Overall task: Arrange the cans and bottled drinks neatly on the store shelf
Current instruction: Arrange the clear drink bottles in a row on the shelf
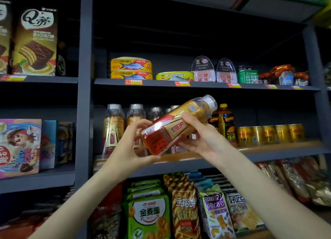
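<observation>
1. Two bare forearms are raised from the bottom edge, converging up toward mid-frame in front of the shelf unit.
2. Left hand (pixel 133 142): palm turned inward, fingers curled; grip is clamped on the base end of the held bottle (pixel 172 129), thumb under it.
3. Right hand (pixel 202 133): wrist bent back, fingers and thumb wrapped round the bottle's upper-mid section, grip clamped on it too.
4. Bottle is held in the air, clear of the drinks shelf (pixel 268 150), in front of its row of like bottles (pixel 114 129).
5. Long axis is tilted diagonally: cap (pixel 209 101) pointed up and to the right, base down-left; red/gold label faced toward the camera.
6. Gold cans (pixel 268 133) are stood in a row at the shelf's right; dark bottles (pixel 226 124) sit between them and the hands.
</observation>
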Available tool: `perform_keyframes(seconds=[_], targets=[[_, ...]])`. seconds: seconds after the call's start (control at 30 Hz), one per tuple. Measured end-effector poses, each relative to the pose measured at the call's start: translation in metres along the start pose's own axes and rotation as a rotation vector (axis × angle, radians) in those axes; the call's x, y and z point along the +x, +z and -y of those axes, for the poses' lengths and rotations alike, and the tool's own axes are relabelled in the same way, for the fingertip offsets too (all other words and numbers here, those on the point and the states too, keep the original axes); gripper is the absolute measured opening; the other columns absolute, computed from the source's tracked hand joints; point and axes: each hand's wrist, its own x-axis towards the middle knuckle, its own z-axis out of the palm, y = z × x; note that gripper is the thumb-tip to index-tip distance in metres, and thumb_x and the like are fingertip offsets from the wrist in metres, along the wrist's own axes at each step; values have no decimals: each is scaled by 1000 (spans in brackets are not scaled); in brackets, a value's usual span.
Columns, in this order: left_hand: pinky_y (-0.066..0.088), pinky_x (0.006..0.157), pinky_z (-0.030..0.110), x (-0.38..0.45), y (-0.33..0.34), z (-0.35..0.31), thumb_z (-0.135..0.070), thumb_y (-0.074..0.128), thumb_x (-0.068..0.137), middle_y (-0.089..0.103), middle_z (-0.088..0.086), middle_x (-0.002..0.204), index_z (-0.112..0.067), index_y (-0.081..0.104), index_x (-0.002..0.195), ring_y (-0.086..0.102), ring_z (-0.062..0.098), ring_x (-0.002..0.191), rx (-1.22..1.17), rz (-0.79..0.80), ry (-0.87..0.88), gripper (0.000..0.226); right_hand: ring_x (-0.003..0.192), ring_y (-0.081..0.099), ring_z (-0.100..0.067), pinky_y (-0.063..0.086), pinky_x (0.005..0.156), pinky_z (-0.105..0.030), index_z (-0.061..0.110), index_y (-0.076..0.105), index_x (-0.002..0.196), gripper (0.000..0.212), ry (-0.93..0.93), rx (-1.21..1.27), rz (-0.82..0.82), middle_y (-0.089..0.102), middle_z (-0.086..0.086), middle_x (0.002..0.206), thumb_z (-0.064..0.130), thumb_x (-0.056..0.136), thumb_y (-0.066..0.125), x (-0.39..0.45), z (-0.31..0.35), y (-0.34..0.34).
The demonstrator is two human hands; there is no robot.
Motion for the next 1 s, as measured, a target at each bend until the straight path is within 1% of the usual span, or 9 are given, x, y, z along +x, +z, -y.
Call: perform_keyframes(seconds=[0.1,0.2,0.37,0.47,0.57,0.63,0.7,0.8,1.0], targets=[[57,71,26,-2,-1,4,-24,75,62,51,-11,123,-35,49,110,63,13,102,-271,-2,-172,55,97,68,-20,58,81,-34,16,57,117,63,-141,-163,48,73,-3,103,33,60,78,-5,-5,1],[55,70,21,-9,-1,5,-20,77,61,62,-1,114,-29,49,109,66,9,97,-281,38,-181,57,96,69,-16,56,85,-35,18,61,109,52,-221,-303,135,72,0,103,28,64,84,-11,-5,-1],[51,76,19,-16,12,6,-26,83,56,54,-19,109,-40,46,106,55,-2,102,58,-218,-29,64,104,66,-20,57,83,-36,21,55,116,58,-260,-256,124,67,1,111,20,65,81,-13,-8,-5],[36,86,18,-11,17,5,-12,88,57,46,-9,114,-26,51,115,37,10,107,529,-430,213,70,101,68,-29,59,79,-36,16,51,124,54,-68,-10,137,64,-12,119,22,75,72,-15,-10,2],[32,100,29,-8,15,8,-21,84,61,41,-1,125,-17,46,123,33,24,116,802,-352,499,73,98,66,-39,59,72,-45,15,55,115,52,109,244,60,63,-19,117,27,69,75,-13,-13,8],[30,107,33,-8,14,10,-45,76,68,36,-7,135,-28,39,130,31,19,126,679,-263,421,74,98,66,-39,60,68,-45,15,54,117,58,105,265,-24,65,-18,114,27,66,78,-11,-17,5],[39,103,37,-10,14,4,-61,69,68,33,-10,142,-47,35,127,36,13,129,279,-180,90,69,101,66,-36,60,70,-44,13,53,123,63,40,241,-38,66,-16,113,25,66,77,-9,-18,0],[57,81,33,-9,13,-1,-45,74,65,51,-2,130,-45,48,112,62,14,105,-371,-99,-279,53,105,65,-32,60,71,-41,13,52,127,65,-22,197,-16,66,-13,116,22,67,75,-10,-15,-5],[52,82,21,0,18,-17,-42,74,59,51,-12,125,-43,46,121,51,3,114,12,-281,64,69,101,67,-36,60,68,-41,8,54,125,56,107,339,-13,67,-22,112,19,73,71,-10,-15,-13]])
